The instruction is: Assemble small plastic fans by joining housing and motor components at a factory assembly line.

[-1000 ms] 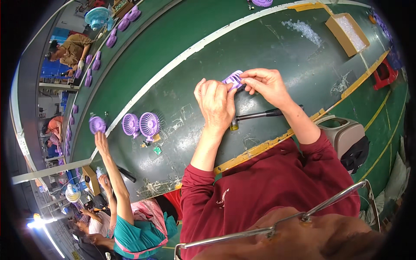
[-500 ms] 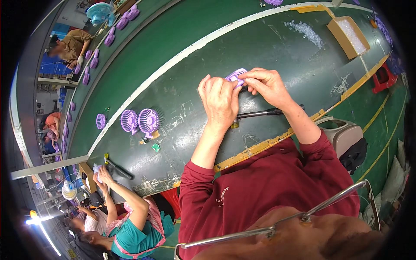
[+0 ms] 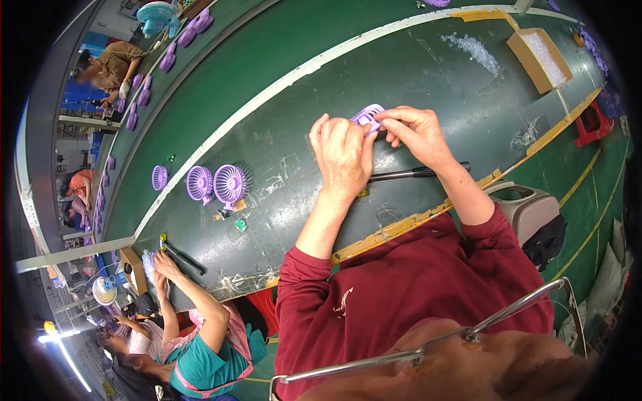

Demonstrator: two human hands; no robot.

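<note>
A purple slotted fan part [image 3: 367,115] is held above the dark green bench, its open grille facing up. My left hand [image 3: 340,152] is closed round its near left side, back of the hand upward. My right hand [image 3: 416,132] pinches with thumb and forefinger at the part's right edge; whatever is between those fingertips is hidden. Beneath my hands lies a hammer [image 3: 418,172] with a black handle, its head partly behind my left wrist. Two purple round fans [image 3: 229,184] stand on the bench to the left.
A cardboard box [image 3: 539,61] of small clear pieces stands far right, beside a loose pile of clear pieces [image 3: 473,52]. Another purple fan part [image 3: 159,178] sits on the green belt. A co-worker's hands [image 3: 164,267] are at the bench's left end, near another hammer [image 3: 184,259].
The fan part in my hands has tilted slightly, and my fingers have shifted a little. On the belt, the purple part has moved slightly up and right. The co-worker's hands have lowered toward clear pieces.
</note>
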